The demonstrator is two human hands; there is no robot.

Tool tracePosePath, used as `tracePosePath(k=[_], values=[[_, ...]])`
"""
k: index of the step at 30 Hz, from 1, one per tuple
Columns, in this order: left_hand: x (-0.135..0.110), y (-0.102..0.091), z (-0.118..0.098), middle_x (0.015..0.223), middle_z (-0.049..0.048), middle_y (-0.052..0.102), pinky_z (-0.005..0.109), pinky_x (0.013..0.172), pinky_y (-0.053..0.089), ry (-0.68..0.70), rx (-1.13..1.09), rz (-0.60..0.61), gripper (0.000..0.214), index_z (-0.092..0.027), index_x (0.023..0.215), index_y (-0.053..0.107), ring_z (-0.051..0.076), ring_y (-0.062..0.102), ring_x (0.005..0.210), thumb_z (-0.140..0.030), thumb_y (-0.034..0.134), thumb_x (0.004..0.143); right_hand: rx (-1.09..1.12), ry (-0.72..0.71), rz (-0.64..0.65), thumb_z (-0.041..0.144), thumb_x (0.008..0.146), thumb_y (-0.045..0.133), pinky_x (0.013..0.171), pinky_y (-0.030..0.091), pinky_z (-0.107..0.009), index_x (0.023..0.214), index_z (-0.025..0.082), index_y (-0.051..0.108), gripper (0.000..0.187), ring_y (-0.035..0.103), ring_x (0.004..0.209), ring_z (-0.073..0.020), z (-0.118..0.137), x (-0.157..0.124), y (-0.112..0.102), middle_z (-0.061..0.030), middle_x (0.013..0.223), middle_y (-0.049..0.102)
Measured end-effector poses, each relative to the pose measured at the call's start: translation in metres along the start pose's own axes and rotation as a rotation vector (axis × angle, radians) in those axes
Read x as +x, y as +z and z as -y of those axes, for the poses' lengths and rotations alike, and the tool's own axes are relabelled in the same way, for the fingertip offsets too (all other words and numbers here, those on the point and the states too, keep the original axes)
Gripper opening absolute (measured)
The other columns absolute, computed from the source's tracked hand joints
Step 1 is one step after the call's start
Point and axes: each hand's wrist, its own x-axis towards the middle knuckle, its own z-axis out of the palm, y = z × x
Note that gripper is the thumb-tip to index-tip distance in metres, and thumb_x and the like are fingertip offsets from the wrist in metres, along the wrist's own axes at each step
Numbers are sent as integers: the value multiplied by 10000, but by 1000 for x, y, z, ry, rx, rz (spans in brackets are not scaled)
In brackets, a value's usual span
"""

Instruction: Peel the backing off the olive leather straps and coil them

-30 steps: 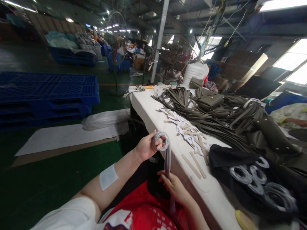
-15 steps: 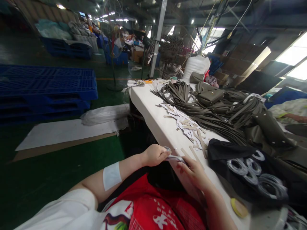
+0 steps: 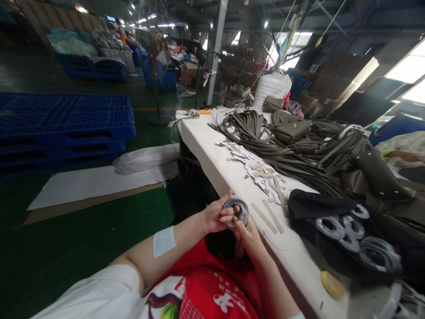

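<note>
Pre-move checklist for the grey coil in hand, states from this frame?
1. Left hand grip on grey coil: ok, fingers closed over its rim.
2. Right hand on the coil: touches its lower edge; grip cannot tell.
3. Coil shape: ok, round, centre hole open.
4. Tail end tucked: cannot tell, hidden by fingers.
5. Bare table beside the hands: ok, only card strips close by.
6. Coil apart from wound coils on black cloth: ok.

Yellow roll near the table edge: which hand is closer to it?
Right. The right hand is to the left of the yellow roll; the left hand is farther left again, on the far side of the grey coil both hands hold.
</note>
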Motion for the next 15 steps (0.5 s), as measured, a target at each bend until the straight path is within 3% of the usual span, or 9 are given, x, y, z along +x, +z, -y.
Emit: tracePosePath(k=[6,10,15], values=[[1,8,4,365,-88,353,224,627,480,58,-124,20,624,-60,753,656,44,306,323,-542,336,988,129,-8,-46,519,771,704,498,416,-241,1084,175,572,483,512,571,-138,8,3,3,-5,677,597],[3,9,6,354,-90,333,230,593,469,46,-109,3,619,-81,741,649,55,311,317,-548,325,987,69,-27,-101,541,760,705,516,422,-245,1066,173,592,492,500,566,-131,0,1,-3,-5,707,610],[3,5,2,300,-87,305,196,674,485,35,-44,-48,679,-81,661,643,42,272,275,-497,239,1015,-61,49,-141,666,865,468,414,314,-249,978,192,629,513,387,443,-125,-16,-4,-17,18,574,531]])
